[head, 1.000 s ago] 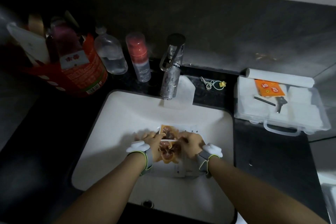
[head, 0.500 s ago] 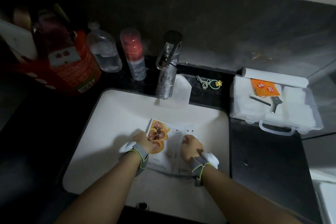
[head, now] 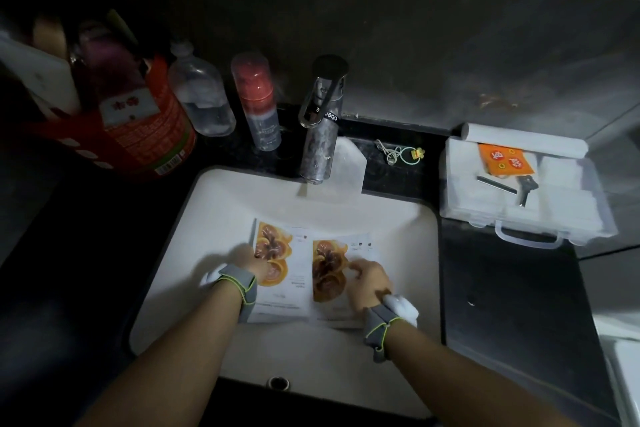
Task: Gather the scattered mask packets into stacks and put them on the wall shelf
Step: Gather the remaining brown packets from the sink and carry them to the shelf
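A dark stone counter [head: 512, 288] runs along the wall with a white basin [head: 221, 218] sunk into it. In the basin two mask packets lie side by side, the left packet [head: 287, 291] touching the right packet [head: 332, 274]. Behind the basin stand a chrome tap [head: 320, 135], a red-capped spray can [head: 258, 104], a clear bottle [head: 204, 100] and a red tub [head: 149, 135]. A hair tie [head: 403, 152] lies near the tap. A clear plastic case [head: 519, 204] sits at the right.
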Demonstrator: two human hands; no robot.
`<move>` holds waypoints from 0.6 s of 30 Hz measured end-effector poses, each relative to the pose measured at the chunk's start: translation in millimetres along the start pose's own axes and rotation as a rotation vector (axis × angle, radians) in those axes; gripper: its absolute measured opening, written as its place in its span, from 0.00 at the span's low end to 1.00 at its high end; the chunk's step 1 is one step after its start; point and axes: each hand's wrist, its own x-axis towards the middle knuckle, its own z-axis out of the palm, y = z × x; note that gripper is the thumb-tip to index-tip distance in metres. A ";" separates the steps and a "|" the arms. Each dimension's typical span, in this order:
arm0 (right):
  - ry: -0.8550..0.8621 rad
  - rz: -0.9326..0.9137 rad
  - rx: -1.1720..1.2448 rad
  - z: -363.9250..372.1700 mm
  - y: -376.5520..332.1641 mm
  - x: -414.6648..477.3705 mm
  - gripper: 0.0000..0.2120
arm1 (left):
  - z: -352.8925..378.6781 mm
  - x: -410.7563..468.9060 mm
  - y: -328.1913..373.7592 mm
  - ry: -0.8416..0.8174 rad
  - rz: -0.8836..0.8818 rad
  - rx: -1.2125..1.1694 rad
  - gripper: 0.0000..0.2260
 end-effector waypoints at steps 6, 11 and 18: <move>-0.093 0.051 -0.050 -7.0 2.1 12.0 0.24 | -1.7 -3.1 2.9 -0.004 0.047 -0.027 0.07; -0.113 0.137 0.068 16.8 13.2 23.2 0.25 | 17.2 0.2 -0.3 -0.190 -0.022 -0.379 0.14; -0.176 0.112 0.362 4.4 -3.0 -0.9 0.07 | 16.6 -9.8 8.6 -0.189 -0.111 -0.442 0.16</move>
